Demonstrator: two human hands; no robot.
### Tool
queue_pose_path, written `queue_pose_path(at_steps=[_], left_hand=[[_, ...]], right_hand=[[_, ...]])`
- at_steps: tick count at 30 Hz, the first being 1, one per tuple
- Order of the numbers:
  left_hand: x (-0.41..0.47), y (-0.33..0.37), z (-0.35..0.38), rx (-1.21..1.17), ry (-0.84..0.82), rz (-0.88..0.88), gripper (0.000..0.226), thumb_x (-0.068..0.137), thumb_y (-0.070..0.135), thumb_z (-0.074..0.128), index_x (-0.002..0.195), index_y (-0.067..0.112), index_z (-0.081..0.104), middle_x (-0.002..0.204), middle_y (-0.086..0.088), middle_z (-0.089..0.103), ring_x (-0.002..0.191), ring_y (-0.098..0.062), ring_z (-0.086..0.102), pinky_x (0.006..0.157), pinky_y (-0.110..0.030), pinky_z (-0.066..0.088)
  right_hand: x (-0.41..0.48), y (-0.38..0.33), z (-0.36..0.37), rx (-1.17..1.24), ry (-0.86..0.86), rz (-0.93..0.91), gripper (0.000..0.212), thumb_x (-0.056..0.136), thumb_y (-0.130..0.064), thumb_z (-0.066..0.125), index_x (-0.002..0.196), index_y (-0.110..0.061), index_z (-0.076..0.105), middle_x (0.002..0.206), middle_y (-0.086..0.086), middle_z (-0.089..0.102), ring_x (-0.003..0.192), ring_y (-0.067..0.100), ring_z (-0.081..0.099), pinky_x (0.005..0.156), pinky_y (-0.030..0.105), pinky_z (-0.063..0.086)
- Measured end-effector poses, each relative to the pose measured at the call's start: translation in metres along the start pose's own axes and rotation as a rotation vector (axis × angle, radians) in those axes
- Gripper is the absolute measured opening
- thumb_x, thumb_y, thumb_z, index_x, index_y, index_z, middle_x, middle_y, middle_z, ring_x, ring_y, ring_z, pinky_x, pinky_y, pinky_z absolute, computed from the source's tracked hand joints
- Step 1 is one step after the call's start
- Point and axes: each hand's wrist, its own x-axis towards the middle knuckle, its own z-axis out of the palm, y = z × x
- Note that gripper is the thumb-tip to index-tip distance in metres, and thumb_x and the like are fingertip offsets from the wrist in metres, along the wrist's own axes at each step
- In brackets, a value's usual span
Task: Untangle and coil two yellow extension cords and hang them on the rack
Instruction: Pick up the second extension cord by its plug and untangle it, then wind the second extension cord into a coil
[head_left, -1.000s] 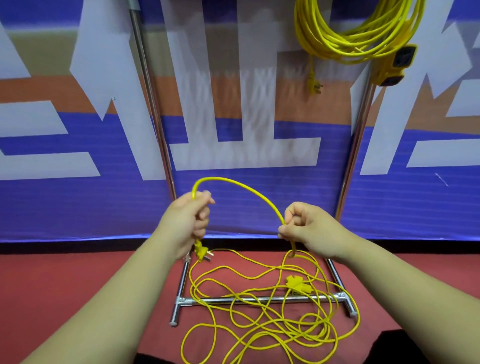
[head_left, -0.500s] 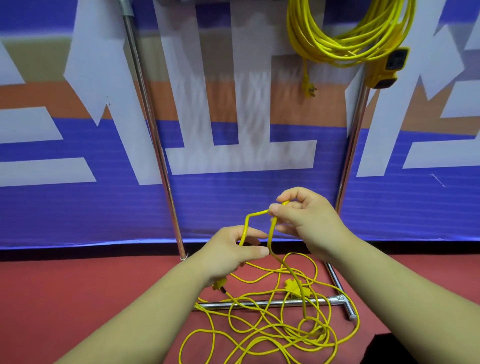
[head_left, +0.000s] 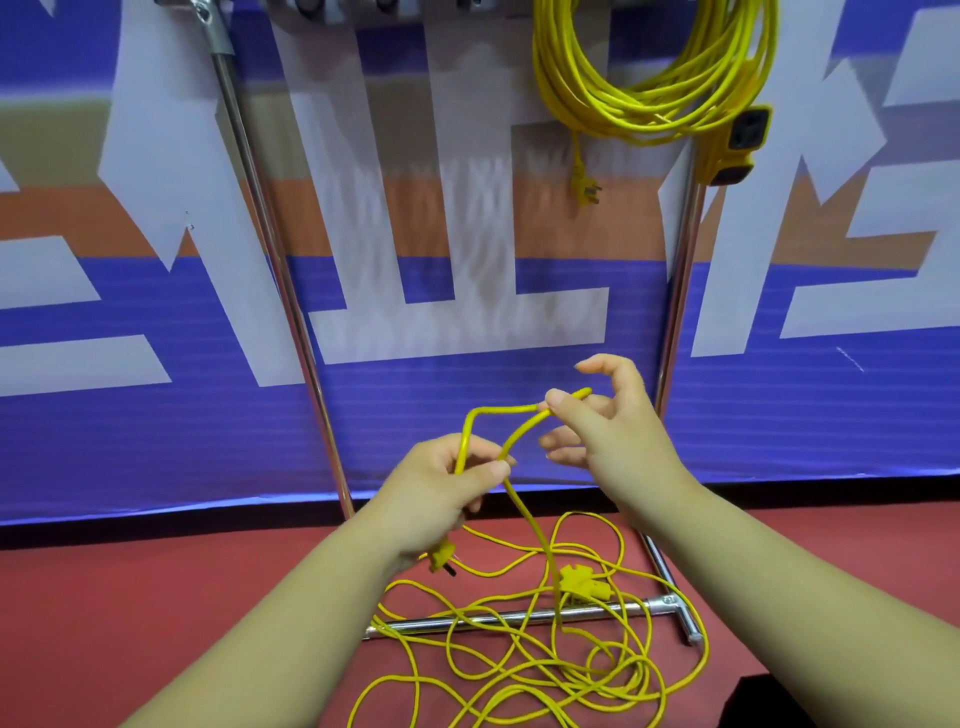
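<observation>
Left hand (head_left: 441, 488) grips loose cord (head_left: 498, 410) near plug (head_left: 441, 558). Right hand (head_left: 613, 431) pinches small loop, other fingers spread. Rest of cord tangled on floor across rack (head_left: 680, 260) base. Coiled cord (head_left: 649, 78) already hung. Step: starting second coil. Next: draw slack, feed loop to left hand.
</observation>
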Motion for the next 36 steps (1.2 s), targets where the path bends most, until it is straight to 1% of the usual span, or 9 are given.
queue_pose_path(at_steps=[5, 10, 12, 16, 20, 24, 27, 31, 36], left_hand=[[0.001, 0.022, -0.025, -0.242, 0.183, 0.083, 0.009, 0.098, 0.012, 0.059, 0.098, 0.013, 0.067, 0.062, 0.009, 0.056, 0.052, -0.008, 0.038, 0.043, -0.018, 0.025], [-0.002, 0.036, -0.042, -0.567, 0.247, 0.085, 0.009, 0.099, 0.016, 0.056, 0.101, 0.013, 0.064, 0.072, 0.006, 0.058, 0.051, -0.007, 0.037, 0.039, -0.015, 0.025], [-0.003, 0.038, -0.046, -0.649, 0.255, 0.084, 0.010, 0.099, 0.018, 0.056, 0.102, 0.015, 0.065, 0.075, 0.004, 0.056, 0.051, -0.006, 0.037, 0.039, -0.014, 0.025], [-0.006, 0.040, -0.057, -0.753, 0.258, 0.082, 0.012, 0.101, 0.020, 0.053, 0.100, 0.016, 0.065, 0.070, 0.006, 0.047, 0.050, -0.005, 0.037, 0.038, -0.014, 0.026], [-0.009, 0.038, -0.071, -0.829, 0.295, 0.063, 0.013, 0.102, 0.021, 0.051, 0.096, 0.018, 0.062, 0.061, 0.009, 0.049, 0.049, -0.003, 0.037, 0.041, -0.013, 0.023], [-0.010, 0.033, -0.079, -0.889, 0.326, 0.043, 0.012, 0.102, 0.020, 0.053, 0.093, 0.019, 0.061, 0.063, 0.007, 0.054, 0.048, -0.002, 0.038, 0.041, -0.013, 0.024], [-0.010, 0.033, -0.079, -0.914, 0.304, 0.040, 0.013, 0.102, 0.020, 0.052, 0.093, 0.017, 0.062, 0.063, 0.007, 0.055, 0.048, -0.002, 0.039, 0.041, -0.013, 0.026], [-0.010, 0.033, -0.081, -0.943, 0.286, 0.059, 0.014, 0.102, 0.022, 0.053, 0.094, 0.018, 0.063, 0.064, 0.006, 0.055, 0.048, -0.002, 0.040, 0.040, -0.014, 0.029], [-0.005, 0.024, -0.088, -0.897, 0.327, 0.034, 0.016, 0.101, 0.024, 0.054, 0.100, 0.018, 0.069, 0.069, 0.007, 0.055, 0.050, -0.004, 0.038, 0.044, -0.014, 0.027]], right_hand=[[-0.005, 0.007, 0.003, -0.072, -0.048, -0.052, 0.034, 0.092, -0.012, 0.068, 0.100, -0.020, 0.036, 0.091, 0.009, 0.068, 0.069, 0.024, 0.071, 0.073, 0.044, 0.059], [-0.014, 0.031, 0.013, -0.203, -0.343, 0.003, 0.035, 0.074, -0.026, 0.079, 0.084, -0.027, 0.045, 0.099, 0.002, 0.073, 0.080, 0.019, 0.064, 0.081, 0.050, 0.051], [-0.017, 0.042, 0.019, -0.203, -0.464, 0.051, 0.035, 0.078, -0.017, 0.078, 0.087, -0.023, 0.045, 0.104, 0.004, 0.071, 0.084, 0.019, 0.064, 0.085, 0.054, 0.051], [-0.021, 0.055, 0.030, -0.241, -0.645, 0.081, 0.029, 0.087, -0.006, 0.067, 0.090, -0.017, 0.041, 0.094, 0.005, 0.067, 0.073, 0.022, 0.054, 0.066, 0.037, 0.043], [-0.020, 0.064, 0.039, -0.270, -0.690, 0.097, 0.024, 0.086, -0.012, 0.066, 0.087, -0.020, 0.043, 0.087, -0.002, 0.069, 0.083, 0.024, 0.059, 0.076, 0.040, 0.044], [-0.023, 0.073, 0.050, -0.237, -0.700, 0.155, 0.030, 0.085, -0.011, 0.073, 0.090, -0.021, 0.045, 0.113, -0.001, 0.064, 0.102, 0.018, 0.067, 0.080, 0.032, 0.050], [-0.024, 0.079, 0.061, -0.270, -0.663, 0.137, 0.033, 0.082, -0.014, 0.075, 0.090, -0.020, 0.043, 0.119, -0.001, 0.060, 0.110, 0.016, 0.065, 0.081, 0.028, 0.052], [-0.023, 0.084, 0.068, -0.285, -0.645, 0.103, 0.034, 0.087, 0.001, 0.071, 0.086, -0.016, 0.040, 0.102, 0.005, 0.065, 0.087, 0.012, 0.063, 0.074, 0.022, 0.049], [-0.020, 0.082, 0.068, -0.243, -0.610, 0.110, 0.027, 0.087, -0.003, 0.068, 0.084, -0.016, 0.044, 0.084, 0.027, 0.064, 0.076, 0.027, 0.062, 0.072, 0.036, 0.050]])
